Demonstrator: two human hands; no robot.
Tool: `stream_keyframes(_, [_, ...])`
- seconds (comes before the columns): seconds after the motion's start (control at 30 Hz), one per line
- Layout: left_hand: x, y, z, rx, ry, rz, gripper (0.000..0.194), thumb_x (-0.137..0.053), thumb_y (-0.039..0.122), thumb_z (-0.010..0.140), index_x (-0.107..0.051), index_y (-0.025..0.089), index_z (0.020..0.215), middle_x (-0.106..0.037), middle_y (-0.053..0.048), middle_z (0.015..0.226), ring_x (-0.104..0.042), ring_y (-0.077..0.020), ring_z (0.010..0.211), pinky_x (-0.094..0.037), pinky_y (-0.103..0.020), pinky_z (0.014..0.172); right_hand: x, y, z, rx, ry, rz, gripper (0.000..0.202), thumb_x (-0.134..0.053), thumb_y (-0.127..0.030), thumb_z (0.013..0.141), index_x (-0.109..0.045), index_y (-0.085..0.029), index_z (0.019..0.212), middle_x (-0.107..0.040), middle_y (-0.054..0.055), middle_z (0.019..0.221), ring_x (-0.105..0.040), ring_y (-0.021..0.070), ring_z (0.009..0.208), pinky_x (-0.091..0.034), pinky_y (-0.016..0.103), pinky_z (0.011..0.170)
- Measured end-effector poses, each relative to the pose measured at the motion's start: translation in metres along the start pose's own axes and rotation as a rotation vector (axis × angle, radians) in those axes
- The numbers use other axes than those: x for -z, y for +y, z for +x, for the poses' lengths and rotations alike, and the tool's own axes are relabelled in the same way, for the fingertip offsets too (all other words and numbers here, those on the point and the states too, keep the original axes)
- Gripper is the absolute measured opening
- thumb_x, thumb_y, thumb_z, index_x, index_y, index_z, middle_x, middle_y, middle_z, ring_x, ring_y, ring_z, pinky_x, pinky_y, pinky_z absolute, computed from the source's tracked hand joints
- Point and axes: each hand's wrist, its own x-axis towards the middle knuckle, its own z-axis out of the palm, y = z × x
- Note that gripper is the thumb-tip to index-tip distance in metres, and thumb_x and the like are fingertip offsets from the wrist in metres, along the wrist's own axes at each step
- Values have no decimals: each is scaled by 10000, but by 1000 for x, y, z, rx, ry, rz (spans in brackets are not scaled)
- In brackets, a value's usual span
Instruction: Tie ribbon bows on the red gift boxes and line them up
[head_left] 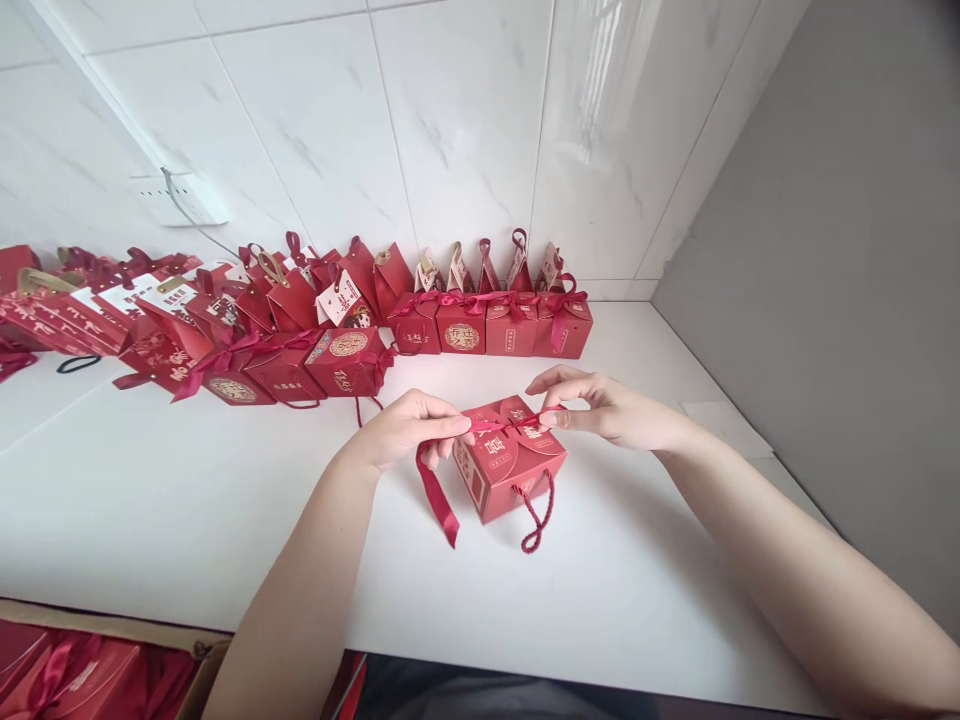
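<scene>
Red gift box (517, 455) sits askew on a white desk (420, 600), between two hands, its long axis hard to judge. From left, a line of boxes (285, 370) stands behind, near the wall (465, 130); the left hand (420, 425), its grip pinched, holds a ribbon (436, 497), one tail dangling. The ribbon crosses the top to the right hand (600, 405), about equally near, its grip pinched too. Bare desk opens in front and rightward.
</scene>
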Motion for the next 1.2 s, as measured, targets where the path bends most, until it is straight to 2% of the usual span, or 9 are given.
stream_keyframes(0.2, [5,2,-1,3,-63,111,359,-633,466,831,-635,147,667,-537,2,594,-490,-91,542,-420,-230,555,-5,-15,-9,313,41,-291,162,-558,-245,936,-716,-223,961,-657,89,1002,-613,210,887,-480,338,739])
stream_keyframes(0.33, [-10,5,2,-156,333,364,307,-672,476,792,-627,202,923,-633,-40,1010,-574,-186,930,-460,-302,815,-13,-19,-10,325,31,-390,179,-510,-102,901,-631,-205,985,-665,58,921,-597,194,830,-461,353,803])
stream_keyframes(0.4, [-21,5,6,-277,472,440,366,-677,420,794,-587,245,1102,-572,-51,1245,-516,-227,1155,-424,-359,967,-16,-20,-11,327,17,-445,217,-512,-48,845,-603,-200,970,-650,45,887,-582,193,814,-435,384,877])
stream_keyframes(0.5, [-34,5,10,-408,344,464,195,-619,316,839,-634,230,1012,-538,-59,1298,-480,-231,1254,-356,-389,1085,-19,-19,-10,317,-32,-437,293,-526,-13,776,-575,-208,988,-647,31,886,-579,196,827,-389,412,969])
stream_keyframes(0.6, [-40,4,12,-407,223,446,85,-599,252,841,-668,204,850,-553,-61,1257,-524,-223,1210,-367,-371,1083,-22,-18,-8,321,-62,-411,186,-565,-93,846,-578,-218,983,-655,12,847,-580,184,785,-391,400,971])
stream_keyframes(0.7, [-42,3,13,-379,225,432,63,-608,213,818,-669,197,825,-568,-61,1222,-556,-214,1162,-396,-358,1052,-25,-18,-7,354,-23,-451,61,-549,-186,938,-601,-215,951,-654,16,837,-574,169,755,-413,372,926])
stream_keyframes(0.87, [-44,2,15,-354,239,408,42,-613,194,796,-654,200,794,-576,-44,1214,-569,-202,1149,-423,-348,1026,-29,-26,-11,339,78,-627,83,-494,-158,948,-574,-182,939,-614,62,865,-565,201,793,-445,358,818])
stream_keyframes(1.0, [-47,-2,17,-309,243,383,25,-611,195,781,-630,202,767,-578,-35,1213,-587,-201,1116,-475,-338,950,-27,-27,-14,281,84,-635,143,-417,-163,986,-557,-176,960,-600,53,826,-543,175,684,-422,291,632])
stream_keyframes(1.2, [-49,-2,16,-264,275,392,32,-614,194,762,-610,203,731,-605,-20,1136,-609,-182,1032,-502,-293,827,-21,-24,-14,210,69,-703,166,-429,-182,984,-541,-195,862,-586,40,788,-501,161,631,-362,279,581])
